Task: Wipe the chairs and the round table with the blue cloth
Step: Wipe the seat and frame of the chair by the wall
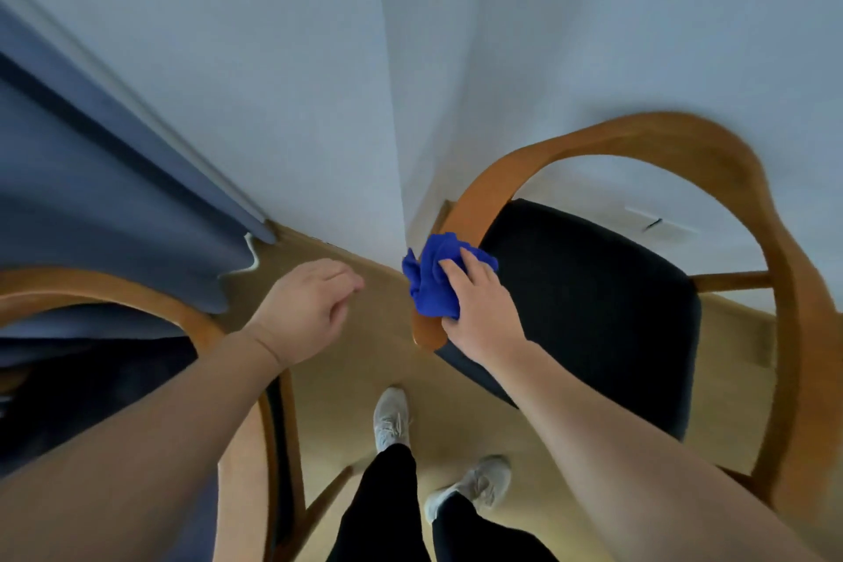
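Cloth [434, 278] under right hand [479, 310] on chair [588, 287] armrest

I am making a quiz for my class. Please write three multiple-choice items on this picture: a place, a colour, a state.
1. Where is the blue cloth? A on the floor; B on the wooden arm of the right chair; C on the curtain.
2. What colour is this chair's seat? A black; B red; C white.
3. What does the left hand hold? A a bottle; B a cloth; C nothing.
Answers: B, the right hand holds it there; A, the seat looks black; C, its curled fingers are empty.
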